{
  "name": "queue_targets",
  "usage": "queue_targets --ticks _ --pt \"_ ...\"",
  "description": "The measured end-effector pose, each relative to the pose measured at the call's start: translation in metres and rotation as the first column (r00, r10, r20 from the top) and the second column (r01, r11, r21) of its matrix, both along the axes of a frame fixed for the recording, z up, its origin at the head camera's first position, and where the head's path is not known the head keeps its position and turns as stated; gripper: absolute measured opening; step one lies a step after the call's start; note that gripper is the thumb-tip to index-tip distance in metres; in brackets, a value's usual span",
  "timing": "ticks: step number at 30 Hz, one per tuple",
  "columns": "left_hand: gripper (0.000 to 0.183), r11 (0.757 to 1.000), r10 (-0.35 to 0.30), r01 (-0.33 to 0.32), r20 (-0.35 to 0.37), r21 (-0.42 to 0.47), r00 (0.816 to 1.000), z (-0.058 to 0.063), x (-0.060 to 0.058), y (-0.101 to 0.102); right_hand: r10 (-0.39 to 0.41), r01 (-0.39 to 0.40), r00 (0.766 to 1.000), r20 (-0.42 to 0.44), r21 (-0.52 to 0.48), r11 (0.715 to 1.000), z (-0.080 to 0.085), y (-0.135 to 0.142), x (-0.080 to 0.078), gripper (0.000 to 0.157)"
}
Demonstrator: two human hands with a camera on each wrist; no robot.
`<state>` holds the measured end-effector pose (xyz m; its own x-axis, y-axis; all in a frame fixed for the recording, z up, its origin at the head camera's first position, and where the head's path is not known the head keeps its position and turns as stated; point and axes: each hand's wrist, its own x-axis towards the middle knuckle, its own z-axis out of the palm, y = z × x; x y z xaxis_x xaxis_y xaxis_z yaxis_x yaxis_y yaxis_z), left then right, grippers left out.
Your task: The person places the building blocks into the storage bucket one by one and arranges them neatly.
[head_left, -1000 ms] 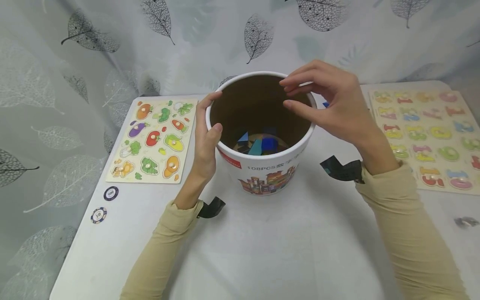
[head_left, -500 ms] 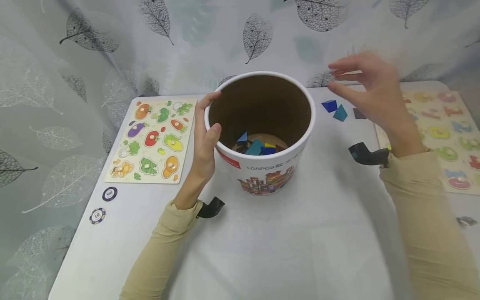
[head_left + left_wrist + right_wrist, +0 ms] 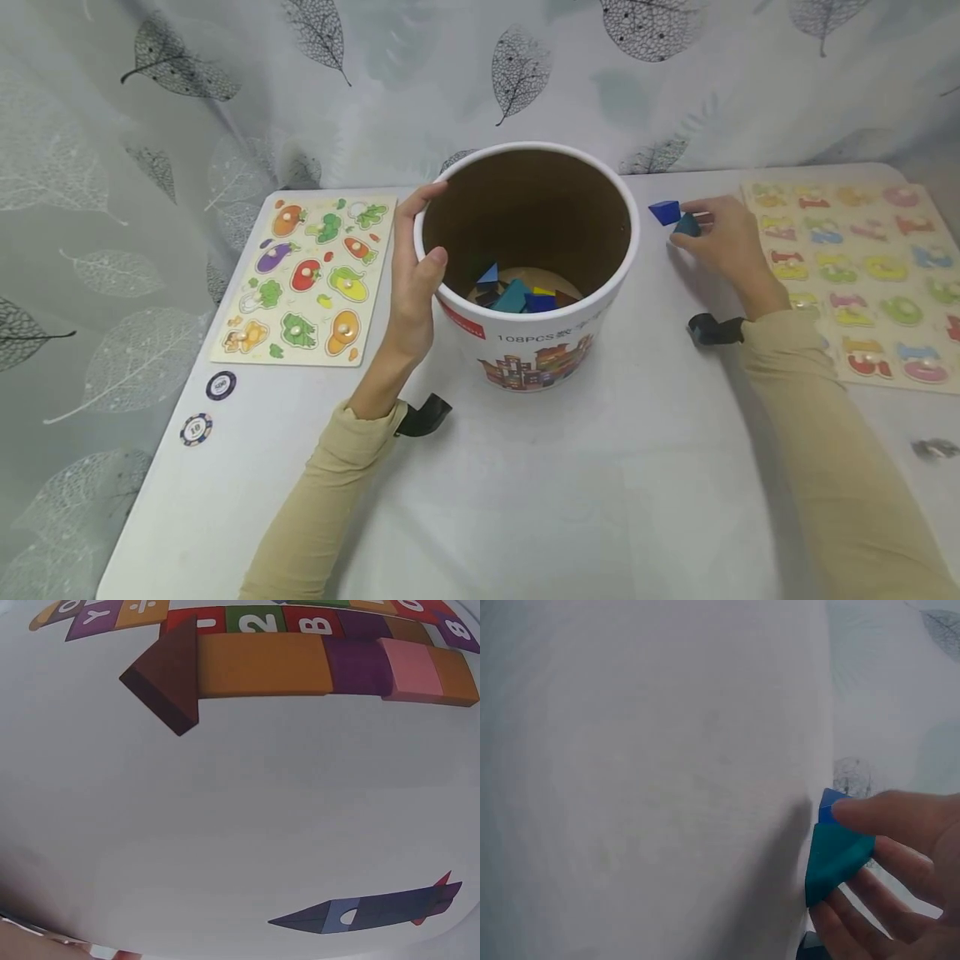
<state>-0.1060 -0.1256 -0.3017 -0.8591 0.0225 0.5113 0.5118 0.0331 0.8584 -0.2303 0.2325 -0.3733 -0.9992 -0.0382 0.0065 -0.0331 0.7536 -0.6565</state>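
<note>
My left hand [image 3: 414,292] grips the left rim of a white bucket [image 3: 536,367], fingers outside and thumb over the edge. In the left wrist view, the bucket's printed side [image 3: 225,802] fills most of the picture. On the table right of the bucket, my right hand [image 3: 731,242] pinches a teal triangular block [image 3: 686,225] between thumb and fingers. The teal block [image 3: 836,859] shows clearly in the right wrist view. Just left of it lies a blue block [image 3: 664,212]. Inside the bucket are several blocks, among them a teal one [image 3: 512,297].
At left lies a vegetable knob puzzle board [image 3: 303,283], with two poker chips [image 3: 221,385] in front of it. A number puzzle board [image 3: 862,275] lies at right. A patterned curtain [image 3: 420,83] hangs behind the table.
My right hand has moved from over the bucket out to the right, then down to the teal block on the table. A yellow block now shows inside the bucket. My left hand stays on the rim.
</note>
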Motion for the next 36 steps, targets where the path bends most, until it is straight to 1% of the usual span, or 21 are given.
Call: queue_targets --ticks 3,6,10,11,14,15,17,19,20,21,22,23,25,26,28,29,31,32,33,35,36 --pt "0.104 1.0 0.001 -0.001 0.001 -0.008 1.0 0.0 0.0 0.0 -0.017 0.017 1.0 0.008 0.011 1.0 -0.006 0.001 -0.002 0.052" --pt "0.105 1.0 0.011 -0.011 -0.001 -0.017 1.0 0.0 0.0 -0.001 -0.036 0.035 0.999 0.014 0.037 0.999 -0.007 0.0 -0.003 0.05" --pt "0.106 1.0 0.015 -0.014 0.004 -0.012 1.0 0.001 0.001 -0.001 -0.033 0.03 0.998 0.048 0.064 0.998 0.0 0.0 0.0 0.051" --pt "0.106 1.0 0.012 -0.012 0.007 -0.008 1.0 0.001 0.001 0.0 -0.028 0.025 0.999 0.041 0.064 0.998 0.003 0.0 0.001 0.051" --pt "0.106 1.0 0.009 -0.009 0.01 -0.005 1.0 0.001 0.0 0.0 -0.014 0.015 1.0 -0.027 0.052 0.999 0.02 -0.005 0.009 0.049" --pt "0.105 1.0 0.008 -0.008 0.01 -0.003 1.0 0.001 0.0 0.0 -0.01 0.013 0.998 -0.069 0.045 0.999 0.027 -0.008 0.013 0.048" --pt "0.106 1.0 0.005 -0.005 0.006 0.0 1.0 0.001 0.0 0.0 -0.016 0.021 0.989 -0.149 0.031 0.999 0.048 -0.016 0.023 0.046" --pt "0.106 1.0 0.002 -0.002 0.005 0.004 1.0 0.001 0.0 0.001 -0.022 0.017 0.972 -0.234 -0.024 1.0 0.069 -0.026 0.034 0.046" --pt "0.105 1.0 0.001 -0.001 0.007 0.007 1.0 0.001 0.0 0.001 -0.02 -0.002 0.958 -0.285 -0.074 0.997 0.081 -0.031 0.04 0.045" --pt "0.105 1.0 0.002 -0.002 0.01 0.007 1.0 0.001 0.0 0.001 -0.011 -0.033 0.938 -0.345 -0.121 0.992 0.091 -0.036 0.046 0.045" --pt "0.105 1.0 0.003 -0.004 0.011 0.007 1.0 0.001 0.0 0.001 -0.001 -0.076 0.918 -0.396 -0.179 0.981 0.101 -0.043 0.052 0.044" --pt "0.104 1.0 0.004 -0.004 0.012 0.007 1.0 0.001 0.001 0.001 0.025 -0.145 0.884 -0.467 -0.221 0.965 0.11 -0.048 0.058 0.044" --pt "0.104 1.0 0.005 -0.005 0.013 0.007 1.0 0.001 0.001 0.001 0.08 -0.286 0.816 -0.573 -0.279 0.917 0.126 -0.061 0.069 0.044" --pt "0.104 1.0 0.007 -0.007 0.014 0.007 1.0 0.001 0.001 0.0 0.101 -0.347 0.789 -0.605 -0.304 0.887 0.134 -0.068 0.076 0.045" --pt "0.104 1.0 0.008 -0.008 0.012 0.005 1.0 0.001 0.001 0.0 0.161 -0.475 0.732 -0.662 -0.326 0.817 0.144 -0.081 0.087 0.045" --pt "0.105 1.0 0.008 -0.008 0.011 0.003 1.0 0.001 0.001 0.0 0.197 -0.521 0.705 -0.681 -0.31 0.795 0.148 -0.087 0.092 0.045" --pt "0.105 1.0 0.01 -0.01 0.008 -0.004 1.0 0.001 0.001 0.0 0.256 -0.584 0.678 -0.689 -0.294 0.757 0.153 -0.098 0.102 0.045" --pt "0.105 1.0 0.01 -0.01 0.007 -0.007 1.0 0.001 0.001 0.0 0.281 -0.606 0.672 -0.685 -0.29 0.741 0.154 -0.103 0.106 0.046" --pt "0.106 1.0 0.01 -0.01 0.004 -0.012 1.0 0.001 0.001 0.0 0.308 -0.624 0.661 -0.684 -0.274 0.732 0.153 -0.107 0.109 0.047" --pt "0.106 1.0 0.014 -0.014 -0.002 -0.02 1.0 0.001 0.001 0.0 0.335 -0.627 0.666 -0.667 -0.259 0.734 0.152 -0.115 0.114 0.049" --pt "0.106 1.0 0.017 -0.017 -0.003 -0.021 1.0 0.001 0.001 0.0 0.337 -0.631 0.673 -0.658 -0.273 0.726 0.15 -0.118 0.115 0.049"
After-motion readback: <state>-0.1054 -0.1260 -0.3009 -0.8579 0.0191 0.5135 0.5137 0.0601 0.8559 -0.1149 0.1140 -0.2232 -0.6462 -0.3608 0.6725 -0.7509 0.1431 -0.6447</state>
